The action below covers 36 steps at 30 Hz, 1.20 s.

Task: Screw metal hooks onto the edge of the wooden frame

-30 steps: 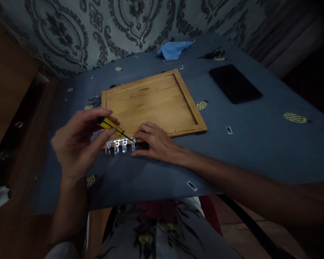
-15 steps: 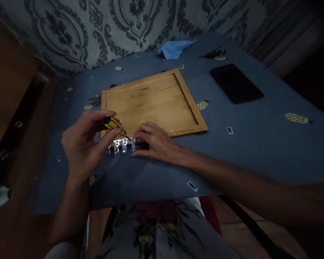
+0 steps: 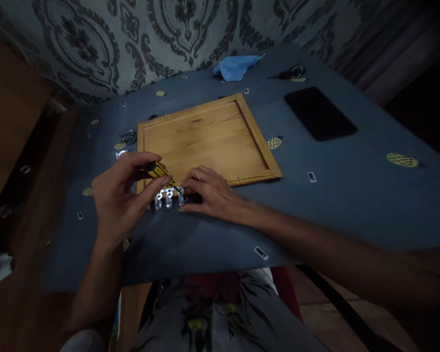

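My left hand (image 3: 122,190) grips a yellow and black screwdriver (image 3: 157,169), its tip slanting down to the right end of a silver metal hook rack (image 3: 168,199). The rack, with several curved hooks, lies along the near edge of a framed wooden panel (image 3: 201,137). My right hand (image 3: 210,194) is closed on the rack's right end, with thumb below and fingers above. Whether a screw sits under the tip is too small to tell.
On the patterned blue tablecloth (image 3: 220,239) lie a black tablet-like slab (image 3: 319,113), a blue cloth (image 3: 236,67), a dark object with a ring (image 3: 291,73), and small metal pieces (image 3: 128,137) left of the panel. A patterned curtain (image 3: 132,44) hangs behind.
My left hand has shifted slightly right with the screwdriver, which leans a little differently. A shiny metal piece now shows behind that hand. My right hand stays in place.
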Each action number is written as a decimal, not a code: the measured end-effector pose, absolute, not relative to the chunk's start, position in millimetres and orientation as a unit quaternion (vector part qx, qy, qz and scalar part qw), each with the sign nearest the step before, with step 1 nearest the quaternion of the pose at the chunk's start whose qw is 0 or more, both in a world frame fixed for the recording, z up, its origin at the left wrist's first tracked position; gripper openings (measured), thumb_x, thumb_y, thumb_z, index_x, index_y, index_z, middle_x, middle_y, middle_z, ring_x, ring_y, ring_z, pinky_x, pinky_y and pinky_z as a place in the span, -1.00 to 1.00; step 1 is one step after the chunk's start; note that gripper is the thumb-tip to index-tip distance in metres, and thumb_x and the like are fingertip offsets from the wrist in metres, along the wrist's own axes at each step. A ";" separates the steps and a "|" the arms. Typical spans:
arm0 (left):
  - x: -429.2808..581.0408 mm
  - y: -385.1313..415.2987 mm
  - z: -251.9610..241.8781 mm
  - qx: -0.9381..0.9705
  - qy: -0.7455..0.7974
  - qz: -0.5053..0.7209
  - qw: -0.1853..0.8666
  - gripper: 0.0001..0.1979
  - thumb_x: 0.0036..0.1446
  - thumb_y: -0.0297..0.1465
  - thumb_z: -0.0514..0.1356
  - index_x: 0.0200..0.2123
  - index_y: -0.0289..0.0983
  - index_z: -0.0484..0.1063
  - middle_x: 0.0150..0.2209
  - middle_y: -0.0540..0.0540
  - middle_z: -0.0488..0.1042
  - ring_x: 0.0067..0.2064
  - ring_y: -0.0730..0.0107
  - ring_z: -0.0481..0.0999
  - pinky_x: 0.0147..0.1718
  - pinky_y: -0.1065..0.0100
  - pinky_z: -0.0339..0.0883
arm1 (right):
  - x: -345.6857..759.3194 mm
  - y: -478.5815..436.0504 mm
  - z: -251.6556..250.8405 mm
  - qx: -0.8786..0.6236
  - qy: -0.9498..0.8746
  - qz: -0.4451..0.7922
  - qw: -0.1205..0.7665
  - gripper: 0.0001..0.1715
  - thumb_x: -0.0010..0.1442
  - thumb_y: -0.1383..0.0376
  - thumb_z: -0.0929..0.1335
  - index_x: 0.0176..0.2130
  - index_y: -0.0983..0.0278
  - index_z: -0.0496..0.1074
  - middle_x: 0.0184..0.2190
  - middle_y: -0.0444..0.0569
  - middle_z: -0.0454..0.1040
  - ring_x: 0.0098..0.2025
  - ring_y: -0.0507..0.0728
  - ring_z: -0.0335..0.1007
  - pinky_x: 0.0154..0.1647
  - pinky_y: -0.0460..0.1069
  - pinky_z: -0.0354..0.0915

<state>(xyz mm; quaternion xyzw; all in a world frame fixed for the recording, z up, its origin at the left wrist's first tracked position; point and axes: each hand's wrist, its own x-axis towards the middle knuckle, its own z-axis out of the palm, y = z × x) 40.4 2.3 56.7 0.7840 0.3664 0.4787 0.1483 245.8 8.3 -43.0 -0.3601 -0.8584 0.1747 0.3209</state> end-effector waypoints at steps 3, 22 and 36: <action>40.8 3.0 56.7 0.783 0.361 0.484 0.151 -0.67 0.11 -0.38 0.49 -0.05 -0.03 0.60 -0.21 0.05 0.61 -0.30 0.42 0.65 -0.26 0.40 0.65 | 246.3 7.9 -42.5 -0.363 -0.858 0.177 0.317 -0.31 0.25 -0.22 0.38 -0.07 0.34 0.55 -0.19 0.08 0.44 -0.12 0.24 0.32 -0.12 0.10 0.24; 37.7 1.4 58.1 0.807 0.365 0.456 0.087 -0.62 0.10 -0.38 0.49 -0.01 0.01 0.59 -0.20 0.08 0.63 -0.31 0.39 0.65 -0.28 0.35 0.66 | 246.2 8.3 -44.1 -0.358 -0.858 0.177 0.324 -0.33 0.27 -0.22 0.37 -0.09 0.32 0.55 -0.18 0.10 0.45 -0.12 0.26 0.31 -0.12 0.13 0.26; 41.4 -1.4 61.9 0.806 0.361 0.437 0.172 -0.65 0.20 -0.41 0.41 0.04 -0.02 0.59 -0.12 0.00 0.65 -0.15 0.29 0.71 -0.14 0.31 0.67 | 246.0 8.0 -42.6 -0.364 -0.859 0.170 0.319 -0.29 0.28 -0.24 0.35 -0.08 0.35 0.55 -0.18 0.10 0.44 -0.13 0.24 0.31 -0.13 0.10 0.24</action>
